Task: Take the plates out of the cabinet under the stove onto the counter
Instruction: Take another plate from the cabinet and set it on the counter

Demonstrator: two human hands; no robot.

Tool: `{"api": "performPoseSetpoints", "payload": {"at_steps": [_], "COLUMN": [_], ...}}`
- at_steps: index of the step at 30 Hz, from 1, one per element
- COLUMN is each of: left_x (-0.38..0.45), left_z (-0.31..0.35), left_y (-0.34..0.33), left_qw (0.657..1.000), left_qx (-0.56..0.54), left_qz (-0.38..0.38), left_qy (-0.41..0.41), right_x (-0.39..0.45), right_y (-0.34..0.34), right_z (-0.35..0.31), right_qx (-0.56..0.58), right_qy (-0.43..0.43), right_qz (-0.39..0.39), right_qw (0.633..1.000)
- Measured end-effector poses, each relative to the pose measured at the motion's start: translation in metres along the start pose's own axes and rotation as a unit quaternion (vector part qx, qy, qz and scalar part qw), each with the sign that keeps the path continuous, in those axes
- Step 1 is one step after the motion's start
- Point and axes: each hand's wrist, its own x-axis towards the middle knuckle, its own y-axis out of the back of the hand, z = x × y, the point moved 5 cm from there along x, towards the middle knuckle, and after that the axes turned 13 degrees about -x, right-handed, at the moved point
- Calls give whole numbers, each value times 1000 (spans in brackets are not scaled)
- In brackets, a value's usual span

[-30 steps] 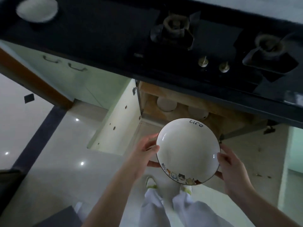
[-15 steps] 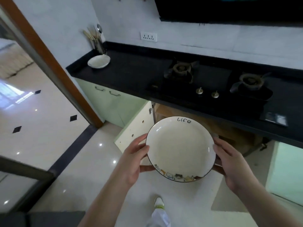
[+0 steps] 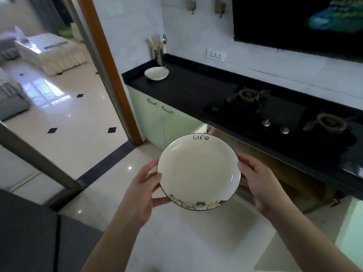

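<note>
I hold a white plate [image 3: 198, 171] with a dark rim, the word "Life" at its far edge and small cat drawings at its near edge. My left hand [image 3: 143, 190] grips its left rim and my right hand [image 3: 261, 185] grips its right rim. The plate hangs level in front of the black counter [image 3: 188, 87], below counter height. Another white plate [image 3: 156, 73] rests on the counter's far left end. The open cabinet [image 3: 275, 169] under the stove lies behind my right hand; its inside is mostly hidden.
A two-burner gas stove [image 3: 275, 112] with brass knobs is set into the counter. A metal utensil holder [image 3: 158, 54] stands in the far left corner. Green cupboard doors [image 3: 157, 116] sit under the counter's left part. A wooden door frame [image 3: 110, 71] borders the counter on the left.
My view has risen from looking down into the open cabinet to seeing the whole counter and wall. The plate has come up and away from the cabinet, still held in both hands.
</note>
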Motion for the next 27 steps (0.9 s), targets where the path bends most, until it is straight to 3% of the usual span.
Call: {"api": "performPoseSetpoints", "payload": {"at_steps": [14, 27], "left_x": [34, 171], "left_z": [120, 165], "left_y": [144, 119], "left_qw": [998, 997], "left_qx": [6, 15], "left_qz": [63, 76], "left_qy": [-23, 5], "right_x": [33, 157], "right_y": [-193, -224], "right_z": [-56, -89], "right_qx": [34, 50], "right_qy": [3, -5], "right_qz": [-99, -78], "right_qw": [995, 996]}}
